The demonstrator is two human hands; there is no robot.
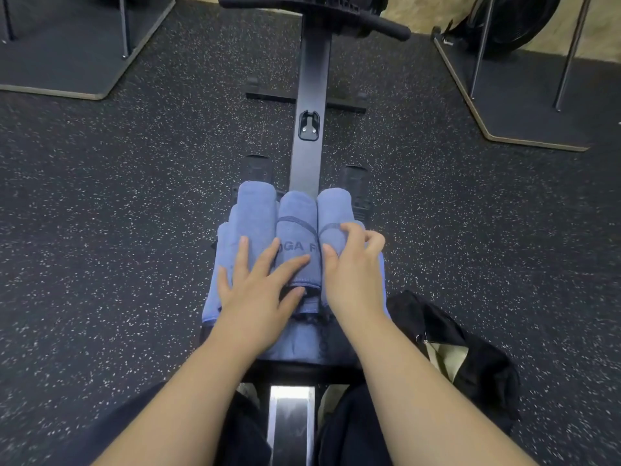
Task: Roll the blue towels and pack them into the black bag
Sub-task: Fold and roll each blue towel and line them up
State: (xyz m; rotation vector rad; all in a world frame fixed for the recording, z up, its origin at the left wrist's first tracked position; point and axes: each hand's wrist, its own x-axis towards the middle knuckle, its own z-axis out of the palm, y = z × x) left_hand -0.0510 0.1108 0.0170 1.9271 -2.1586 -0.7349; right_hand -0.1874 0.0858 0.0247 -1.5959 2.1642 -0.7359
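A person is sitting on a rowing machine (pixel 311 95) and working with a row of rolled blue towels (pixel 297 230) lying on the seat in front of them. The left hand (pixel 258 290) is lying flat with its fingers spread wide, pressing down on the left and middle rolls and holding nothing. The right hand (pixel 353 264) is curling its fingers and thumb around the right roll (pixel 334 210), at about one o'clock from the left hand. More blue towel is lying flat under the rolls. The black bag (pixel 470 358) is sitting on the speckled floor (pixel 117 230), down at about four o'clock from the towels and just beside the person's right leg. I cannot tell how wide its mouth is standing open. I think the right hand is getting ready to lift its roll over to the bag. The roll could come loose on the way if the hand is squeezing too softly. The other rolls could tip off the narrow seat if the left hand is letting go too soon. The roll could also miss the bag and land on the floor if the bag's top is flopping shut.
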